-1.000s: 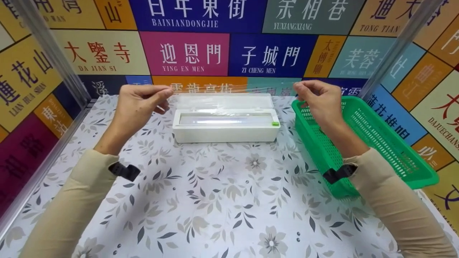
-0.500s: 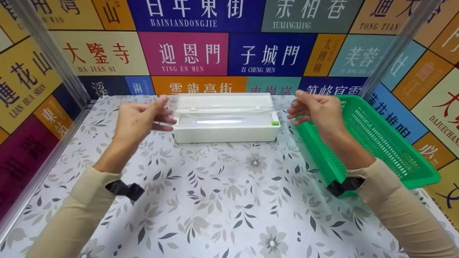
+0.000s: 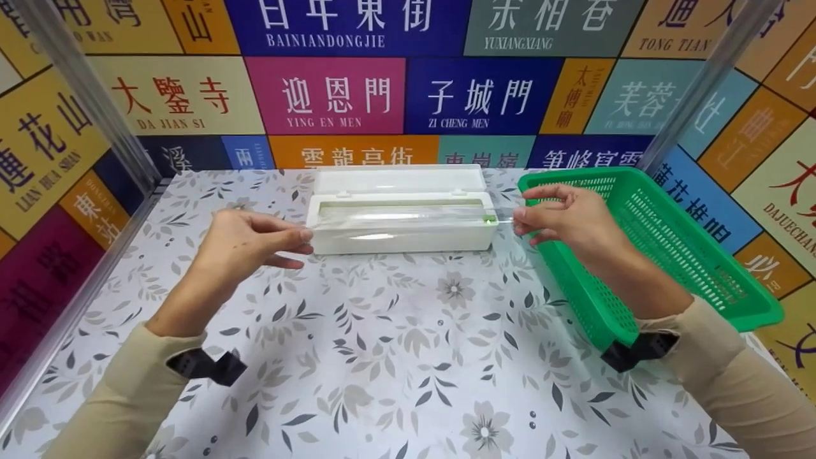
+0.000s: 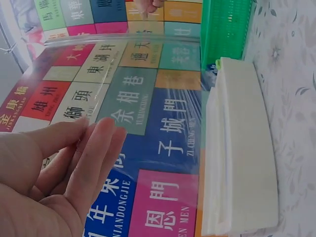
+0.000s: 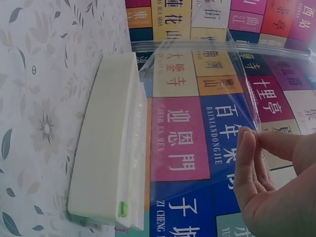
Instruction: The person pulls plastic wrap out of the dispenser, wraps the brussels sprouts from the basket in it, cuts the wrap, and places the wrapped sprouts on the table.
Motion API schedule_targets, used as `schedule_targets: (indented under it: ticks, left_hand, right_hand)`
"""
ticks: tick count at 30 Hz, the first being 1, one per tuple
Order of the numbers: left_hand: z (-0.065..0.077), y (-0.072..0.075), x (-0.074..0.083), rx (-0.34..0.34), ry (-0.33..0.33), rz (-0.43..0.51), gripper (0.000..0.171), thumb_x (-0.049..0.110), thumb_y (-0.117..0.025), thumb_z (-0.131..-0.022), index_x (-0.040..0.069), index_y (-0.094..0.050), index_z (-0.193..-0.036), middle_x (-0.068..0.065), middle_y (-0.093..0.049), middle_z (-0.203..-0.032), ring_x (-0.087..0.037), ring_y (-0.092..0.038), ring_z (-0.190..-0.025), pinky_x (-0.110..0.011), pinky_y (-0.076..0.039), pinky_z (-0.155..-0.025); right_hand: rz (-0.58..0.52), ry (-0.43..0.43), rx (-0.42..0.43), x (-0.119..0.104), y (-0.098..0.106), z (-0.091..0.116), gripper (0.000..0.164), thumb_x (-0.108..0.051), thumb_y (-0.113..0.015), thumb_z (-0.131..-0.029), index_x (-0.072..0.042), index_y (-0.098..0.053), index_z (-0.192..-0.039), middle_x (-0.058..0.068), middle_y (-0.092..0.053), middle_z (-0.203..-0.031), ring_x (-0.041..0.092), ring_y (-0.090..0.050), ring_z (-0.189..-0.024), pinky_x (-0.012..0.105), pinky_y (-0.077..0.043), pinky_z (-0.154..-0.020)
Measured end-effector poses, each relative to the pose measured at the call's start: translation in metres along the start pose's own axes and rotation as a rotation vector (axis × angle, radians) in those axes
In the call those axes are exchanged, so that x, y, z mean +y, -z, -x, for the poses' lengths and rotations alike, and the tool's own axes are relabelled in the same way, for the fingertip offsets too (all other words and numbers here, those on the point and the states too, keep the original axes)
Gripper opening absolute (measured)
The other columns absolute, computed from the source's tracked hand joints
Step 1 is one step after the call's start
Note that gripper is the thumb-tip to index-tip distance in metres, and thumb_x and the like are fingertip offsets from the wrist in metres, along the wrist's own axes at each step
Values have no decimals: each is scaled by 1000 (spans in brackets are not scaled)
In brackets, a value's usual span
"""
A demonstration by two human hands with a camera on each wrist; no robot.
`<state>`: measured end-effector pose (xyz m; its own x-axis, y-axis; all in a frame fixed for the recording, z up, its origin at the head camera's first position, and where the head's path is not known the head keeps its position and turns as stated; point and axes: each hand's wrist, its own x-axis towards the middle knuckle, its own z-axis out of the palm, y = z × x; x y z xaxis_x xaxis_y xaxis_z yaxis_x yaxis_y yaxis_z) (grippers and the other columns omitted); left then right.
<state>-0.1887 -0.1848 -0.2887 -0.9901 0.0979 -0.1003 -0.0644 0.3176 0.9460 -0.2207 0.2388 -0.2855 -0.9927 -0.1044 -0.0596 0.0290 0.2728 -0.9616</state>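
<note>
A long white cling film dispenser [image 3: 400, 245] stands on the patterned tabletop, its lid [image 3: 398, 180] raised at the back. Clear cling film [image 3: 382, 217] stretches across its front between both hands. My left hand [image 3: 248, 245] pinches the film's left side between thumb and fingertips, just left of the box. The film's right side is pinched by my right hand [image 3: 577, 223], beside the box's right end. In the right wrist view the film [image 5: 217, 111] hangs as a see-through sheet, with its edge running to the right thumb and finger. A small green tab [image 3: 489, 219] shows at the box's corner.
At the right stands a green perforated basket [image 3: 567, 280], partly behind the right hand and forearm. A wall of coloured sign panels [image 3: 325, 95] rises behind the table. Floral cloth [image 3: 382, 357] covers the tabletop in front of the dispenser.
Both hands have come down and closer to the body from above the box's back. The film, earlier stretched above the raised lid, now spans the front of the dispenser.
</note>
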Motion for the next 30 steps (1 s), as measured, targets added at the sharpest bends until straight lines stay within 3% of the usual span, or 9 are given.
schedule_targets:
  ticks: [4, 8, 11, 17, 23, 30]
  left_hand:
    - [2, -2, -10, -69, 18, -10, 38, 17, -76, -90, -3, -67, -121, -8, -78, -102, -16, -77, -84, -34, -64, -78]
    - [4, -4, -22, -136, 70, 8, 50, 14, -73, -92, 1, -55, -136, -10, -78, -99, -21, -77, -83, -36, -65, -76]
    - [6, -5, -34, -201, 121, 50, 62, 12, -71, -93, 1, -42, -146, -11, -77, -95, -23, -76, -85, -38, -65, -76]
    - [3, -8, -68, -361, 230, 134, 76, 9, -65, -96, -11, -20, -153, -14, -72, -95, -20, -75, -89, -33, -64, -82]
    - [1, -14, -100, -448, 276, 196, 66, 9, -64, -97, -18, -30, -146, -7, -70, -88, -18, -75, -88, -29, -64, -80]
    - [-4, -22, -130, -456, 324, 244, 51, 17, -71, -94, -12, -51, -131, -5, -72, -87, -20, -76, -90, -30, -64, -79]
  right_hand:
    - [4, -131, -140, 5, 3, 4, 65, -16, -71, -94, 1, -36, -147, 0, -73, -91, 13, -71, -80, 25, -62, -74]
    - [61, -238, -279, 13, 4, 7, 74, -11, -66, -96, 3, -24, -155, 2, -72, -93, 11, -69, -80, 22, -61, -73]
    - [130, -270, -341, 20, 2, 7, 75, -15, -68, -96, 5, -24, -154, 2, -73, -95, 10, -70, -79, 23, -61, -72]
    - [219, -276, -398, 37, -3, 8, 67, -19, -70, -95, 9, -38, -147, 4, -74, -96, 10, -70, -78, 24, -61, -70]
    - [263, -307, -448, 59, -13, 7, 52, -12, -69, -93, 12, -51, -136, 0, -73, -84, 9, -69, -72, 22, -60, -65]
    - [346, -291, -430, 82, -26, 7, 27, -7, -69, -91, 10, -65, -112, 0, -74, -77, 8, -68, -66, 21, -59, -60]
